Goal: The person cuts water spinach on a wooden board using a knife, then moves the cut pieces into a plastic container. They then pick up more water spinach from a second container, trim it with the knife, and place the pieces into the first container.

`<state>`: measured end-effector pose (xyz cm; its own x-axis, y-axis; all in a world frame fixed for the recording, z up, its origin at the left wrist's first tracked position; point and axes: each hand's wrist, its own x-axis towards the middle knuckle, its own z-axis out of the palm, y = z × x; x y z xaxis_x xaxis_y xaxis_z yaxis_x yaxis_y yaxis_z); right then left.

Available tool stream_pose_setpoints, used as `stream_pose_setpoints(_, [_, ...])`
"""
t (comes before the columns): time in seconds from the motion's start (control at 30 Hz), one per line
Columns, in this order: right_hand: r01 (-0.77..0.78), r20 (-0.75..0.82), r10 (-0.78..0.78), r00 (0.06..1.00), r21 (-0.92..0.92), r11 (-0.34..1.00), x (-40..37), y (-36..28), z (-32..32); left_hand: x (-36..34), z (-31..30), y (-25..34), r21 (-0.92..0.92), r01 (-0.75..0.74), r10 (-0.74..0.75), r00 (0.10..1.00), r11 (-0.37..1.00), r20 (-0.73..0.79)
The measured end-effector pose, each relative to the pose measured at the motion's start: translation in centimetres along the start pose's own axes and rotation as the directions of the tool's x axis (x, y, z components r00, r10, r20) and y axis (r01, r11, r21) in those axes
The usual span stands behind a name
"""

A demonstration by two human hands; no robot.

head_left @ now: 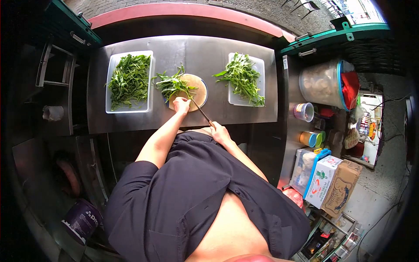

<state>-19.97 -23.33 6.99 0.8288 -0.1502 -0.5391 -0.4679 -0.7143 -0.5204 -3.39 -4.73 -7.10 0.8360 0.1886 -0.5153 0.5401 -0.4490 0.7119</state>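
A bunch of leafy greens lies across a round cutting board with a blue rim, its leaves hanging over the left side. My left hand is closed on the stem end of the bunch, at the front of the board. From the right, my right hand grips the handle of a knife. The blade slants up and left over the board, its tip close to the stems and to my left fingers.
Clear plastic trays of greens flank the board on the metal table. Tubs, a large lidded container and cardboard boxes line the right. A dark bucket stands at lower left.
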Motion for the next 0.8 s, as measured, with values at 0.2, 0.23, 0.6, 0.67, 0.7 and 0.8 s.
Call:
stream_pose_setpoints(0.2, [0.011, 0.020, -0.012, 1.000, 0.026, 1.000, -0.3, -0.2, 0.3, 0.8, -0.5, 0.7, 0.057, -0.063, 0.059, 0.997, 0.996, 0.055])
stream_pose_setpoints(0.23, [0.000, 0.028, 0.000, 1.000, 0.011, 1.000, -0.2, -0.1, 0.4, 0.4, -0.9, 1.6, 0.003, 0.039, -0.039, 0.995, 0.999, 0.093])
stream_pose_setpoints(0.6, [0.011, 0.004, -0.011, 1.000, -0.025, 1.000, -0.5, -0.4, 0.8, -1.0, -2.0, 3.6, -0.048, 0.158, -0.152, 0.981, 0.986, 0.121])
stream_pose_setpoints(0.67, [0.041, -0.020, -0.042, 0.999, -0.032, 0.999, -0.9, -0.5, 0.7, -0.9, -2.0, 3.5, -0.059, 0.171, -0.163, 0.979, 0.983, 0.125])
stream_pose_setpoints(0.7, [0.043, -0.018, -0.044, 0.999, -0.033, 0.999, -1.0, -0.6, 0.7, -0.7, -2.0, 3.3, -0.061, 0.172, -0.164, 0.979, 0.983, 0.123])
stream_pose_setpoints(0.8, [0.062, -0.030, -0.063, 0.998, -0.044, 0.997, -1.4, -0.9, 0.3, -0.1, -1.6, 2.5, -0.031, 0.136, -0.131, 0.983, 0.990, 0.128])
